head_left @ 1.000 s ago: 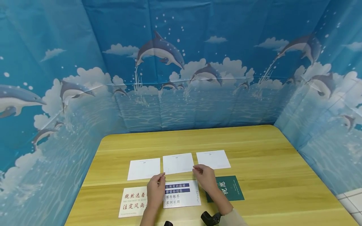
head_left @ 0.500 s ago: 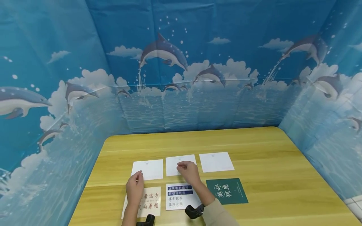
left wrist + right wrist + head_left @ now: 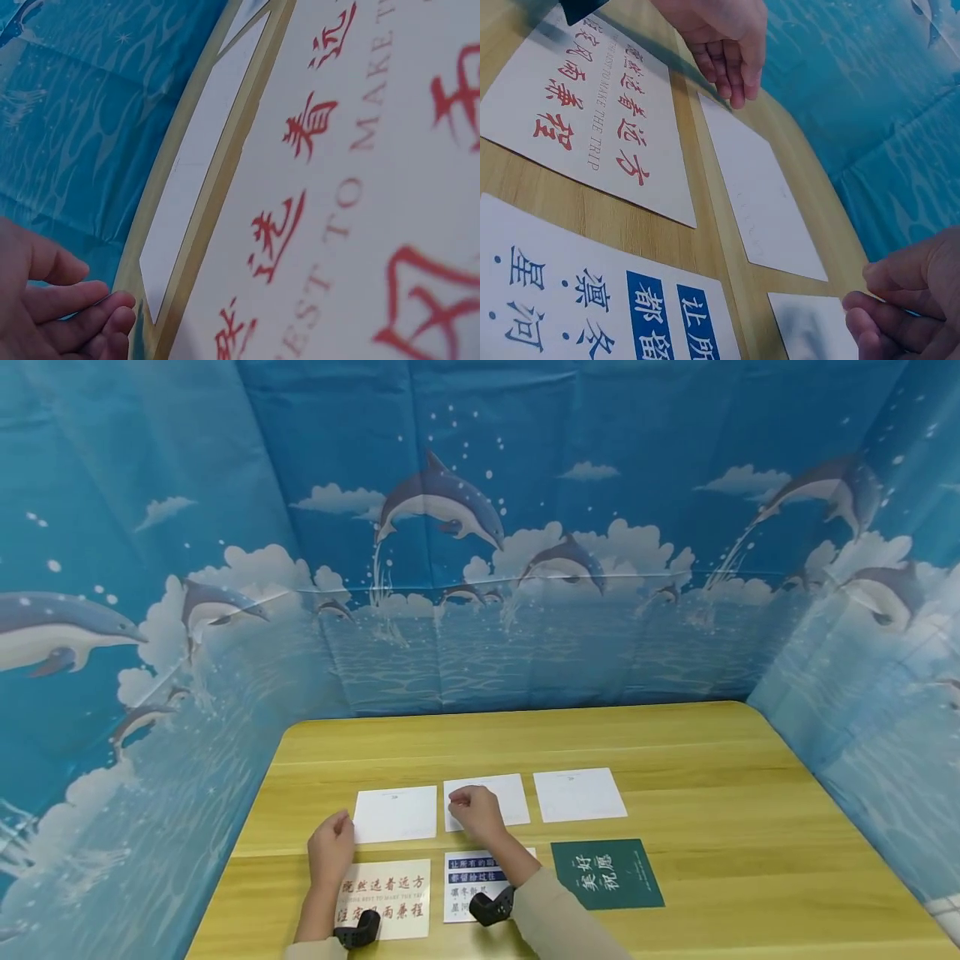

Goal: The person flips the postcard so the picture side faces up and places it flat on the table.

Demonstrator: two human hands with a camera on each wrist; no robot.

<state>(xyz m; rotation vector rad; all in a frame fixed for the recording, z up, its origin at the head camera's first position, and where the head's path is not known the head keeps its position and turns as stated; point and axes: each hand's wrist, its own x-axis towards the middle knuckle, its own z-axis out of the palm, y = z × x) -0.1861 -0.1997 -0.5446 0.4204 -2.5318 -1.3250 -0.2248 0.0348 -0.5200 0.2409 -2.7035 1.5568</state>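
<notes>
My left hand (image 3: 332,847) hovers at the left end of the two card rows with nothing in its loosely bent fingers. Right beside it lie a blank white card (image 3: 395,815) and a cream card with red Chinese writing (image 3: 384,897). Over the middle white card (image 3: 498,795) hangs my right hand (image 3: 478,814), fingers relaxed and holding nothing. Its forearm partly covers a white card with blue bands and Chinese text (image 3: 457,890). In the right wrist view, both the left hand (image 3: 724,45) and the right hand (image 3: 911,300) appear above the cards.
A third white card (image 3: 579,795) lies at the right of the back row, and a green card with white writing (image 3: 609,874) in front of it. All rest on a yellow wooden table (image 3: 697,793). A blue dolphin-print curtain (image 3: 525,652) surrounds its far sides.
Both hands have shifted left: the left from between the cream and blue-banded cards to the row's left end, the right from the middle white card's right edge to above it. The cards keep their arrangement.
</notes>
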